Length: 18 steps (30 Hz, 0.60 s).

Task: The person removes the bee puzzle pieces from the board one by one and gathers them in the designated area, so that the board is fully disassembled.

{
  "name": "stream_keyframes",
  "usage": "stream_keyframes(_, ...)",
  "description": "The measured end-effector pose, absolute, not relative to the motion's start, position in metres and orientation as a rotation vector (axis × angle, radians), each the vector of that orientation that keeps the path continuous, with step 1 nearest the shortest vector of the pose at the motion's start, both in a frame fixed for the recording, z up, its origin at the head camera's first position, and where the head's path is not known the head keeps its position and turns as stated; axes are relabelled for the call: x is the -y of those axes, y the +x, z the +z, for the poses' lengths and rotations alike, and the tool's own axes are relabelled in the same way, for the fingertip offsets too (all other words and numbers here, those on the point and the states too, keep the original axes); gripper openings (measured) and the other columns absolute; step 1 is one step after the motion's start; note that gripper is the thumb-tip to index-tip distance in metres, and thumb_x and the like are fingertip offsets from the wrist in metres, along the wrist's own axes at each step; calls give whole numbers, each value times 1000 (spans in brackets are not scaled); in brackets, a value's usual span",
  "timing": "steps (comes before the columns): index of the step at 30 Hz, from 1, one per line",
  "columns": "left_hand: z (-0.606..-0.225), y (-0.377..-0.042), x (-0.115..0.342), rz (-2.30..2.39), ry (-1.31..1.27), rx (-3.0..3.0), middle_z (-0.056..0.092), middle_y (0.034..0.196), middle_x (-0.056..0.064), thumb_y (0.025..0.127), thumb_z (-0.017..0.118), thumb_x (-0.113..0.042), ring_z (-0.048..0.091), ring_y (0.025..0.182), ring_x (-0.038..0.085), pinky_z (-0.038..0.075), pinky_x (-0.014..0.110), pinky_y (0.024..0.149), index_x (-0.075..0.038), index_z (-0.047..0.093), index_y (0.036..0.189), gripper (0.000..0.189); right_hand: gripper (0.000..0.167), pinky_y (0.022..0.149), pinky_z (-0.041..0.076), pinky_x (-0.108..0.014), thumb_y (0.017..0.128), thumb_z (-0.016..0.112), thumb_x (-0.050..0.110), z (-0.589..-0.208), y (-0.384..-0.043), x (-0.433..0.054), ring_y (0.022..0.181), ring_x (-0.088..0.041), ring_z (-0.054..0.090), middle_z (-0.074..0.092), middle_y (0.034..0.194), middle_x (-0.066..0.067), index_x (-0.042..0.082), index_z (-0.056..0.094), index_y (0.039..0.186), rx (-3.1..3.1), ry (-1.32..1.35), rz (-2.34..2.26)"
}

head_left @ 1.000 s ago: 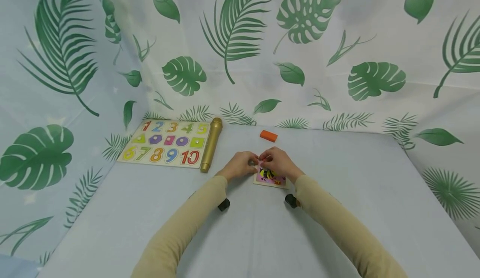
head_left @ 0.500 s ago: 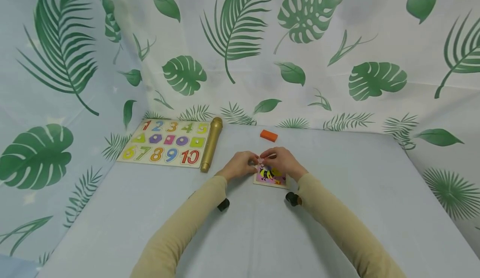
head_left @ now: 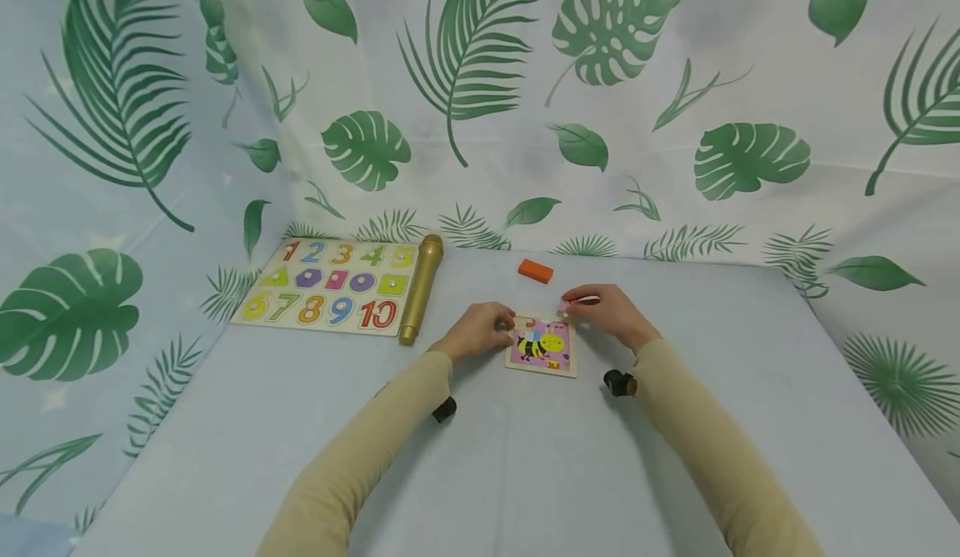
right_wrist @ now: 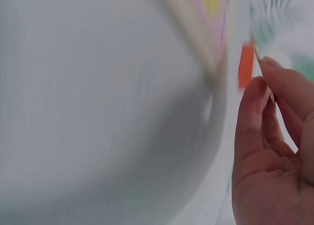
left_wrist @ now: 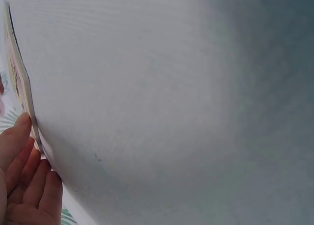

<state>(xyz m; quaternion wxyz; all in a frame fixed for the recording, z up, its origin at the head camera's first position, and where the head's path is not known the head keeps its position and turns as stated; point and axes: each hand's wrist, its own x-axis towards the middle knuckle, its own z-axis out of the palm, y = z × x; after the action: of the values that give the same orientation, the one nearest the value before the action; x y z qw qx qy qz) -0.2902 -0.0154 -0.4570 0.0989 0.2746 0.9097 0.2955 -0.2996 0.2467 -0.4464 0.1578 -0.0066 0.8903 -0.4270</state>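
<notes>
A small square wooden bee puzzle [head_left: 540,343] lies flat on the table, showing a yellow-and-black bee on pink. At its upper left corner, my left hand [head_left: 474,330] grips the edge with thumb and fingers; the left wrist view shows the thumb [left_wrist: 22,127] against the puzzle's rim. My right hand [head_left: 609,313] is just beyond the upper right corner, pinching a small pinkish puzzle piece [head_left: 564,308] between thumb and fingertips. That piece appears as a thin edge in the right wrist view, its face hidden there.
An orange block [head_left: 536,271] lies behind the puzzle. To the left are a number-and-shape board [head_left: 326,288] and a gold microphone-like stick [head_left: 422,290] along its right side. A leaf-printed cloth [head_left: 517,90] hangs behind the table.
My right hand has moved right from the puzzle's upper left, carrying the pinkish piece and uncovering more of the bee picture. The left hand stays at the corner.
</notes>
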Motion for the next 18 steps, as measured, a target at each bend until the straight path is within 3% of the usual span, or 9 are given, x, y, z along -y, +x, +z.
stream_keyframes(8,-457,-289,16,877,803,-2689,62,129,11,87,74,-13,54,125,26,40,35,108,0,69,108,25,40,99,44,-49,96,64,29,-449,-301,-297,116,-32,51,52,135,-18,8,61,130,-2614,3,-1104)
stream_keyframes(18,-458,-290,15,870,793,-2686,62,130,11,87,75,-13,54,125,25,40,35,108,-1,69,109,26,39,98,44,-48,97,63,25,-448,-303,-303,111,-33,51,54,131,-21,4,60,130,-2655,4,-1039)
